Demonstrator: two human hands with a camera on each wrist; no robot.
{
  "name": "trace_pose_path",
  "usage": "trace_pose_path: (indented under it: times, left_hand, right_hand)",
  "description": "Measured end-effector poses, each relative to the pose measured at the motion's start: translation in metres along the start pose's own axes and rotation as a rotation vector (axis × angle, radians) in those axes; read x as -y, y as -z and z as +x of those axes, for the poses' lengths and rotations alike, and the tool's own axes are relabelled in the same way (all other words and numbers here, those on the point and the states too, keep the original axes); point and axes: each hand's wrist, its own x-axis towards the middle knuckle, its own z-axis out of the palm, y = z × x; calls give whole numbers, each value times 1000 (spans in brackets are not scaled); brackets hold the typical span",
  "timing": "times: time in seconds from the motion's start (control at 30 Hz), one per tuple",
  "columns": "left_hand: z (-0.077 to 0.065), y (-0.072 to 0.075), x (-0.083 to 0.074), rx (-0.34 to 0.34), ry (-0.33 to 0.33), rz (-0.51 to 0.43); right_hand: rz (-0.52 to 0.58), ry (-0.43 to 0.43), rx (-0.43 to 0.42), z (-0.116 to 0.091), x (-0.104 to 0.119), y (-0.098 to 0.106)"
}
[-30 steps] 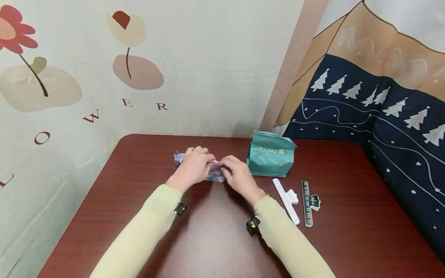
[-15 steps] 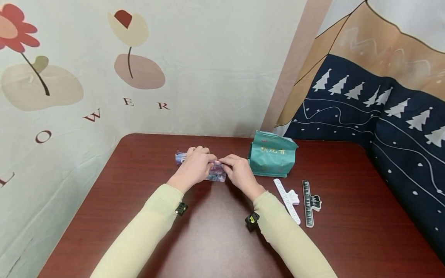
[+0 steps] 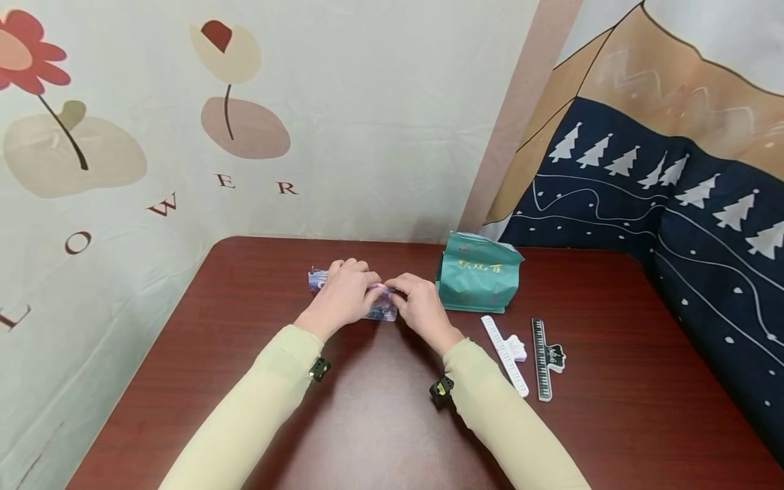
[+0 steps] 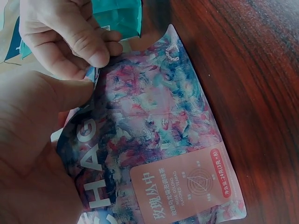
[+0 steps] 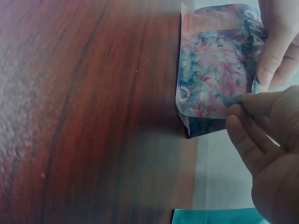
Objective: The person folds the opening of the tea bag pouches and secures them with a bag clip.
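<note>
A tea pouch (image 3: 382,309) with a pink, blue and purple painted pattern stands near the far middle of the table. A pink label (image 4: 184,184) with printed text is on its front. My left hand (image 3: 346,292) grips the pouch along its upper edge, thumb on the near side. Beside it, my right hand (image 3: 421,306) pinches the right end of that edge, as the right wrist view shows with the thumb and fingers (image 5: 240,133) at the pouch corner. In the left wrist view the hands nearly meet on the folded rim. Most fingertips behind the pouch are hidden.
A green tea bag (image 3: 480,275) stands upright right of the hands. Nearer on the right lie a white ruler-shaped clip (image 3: 505,354) and a black one (image 3: 542,358) with a piano-key pattern. Printed cloth (image 3: 367,122) hangs behind the brown table (image 3: 257,320).
The pouch stays in place in both hands. My right wrist has shifted slightly left, and the fingers of both hands have moved a little along the upper edge.
</note>
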Motion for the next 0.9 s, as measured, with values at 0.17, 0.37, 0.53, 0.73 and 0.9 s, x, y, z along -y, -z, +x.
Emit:
trace_pose_path:
  times: [0.17, 0.37, 0.53, 0.73, 0.9]
  left_hand:
    - [0, 0, 0, 1, -6, 12]
    - [1, 0, 1, 11, -5, 16]
    - [2, 0, 0, 8, -12, 21]
    - [1, 0, -1, -23, -10, 17]
    - [0, -3, 0, -65, -23, 21]
  right_hand:
    - [-27, 24, 14, -1, -1, 0]
    - [-75, 68, 15, -2, -1, 1]
    - [-112, 86, -5, -1, -1, 0]
    - [-96, 53, 40, 1, 0, -1]
    - [-50, 15, 103, 2, -1, 0]
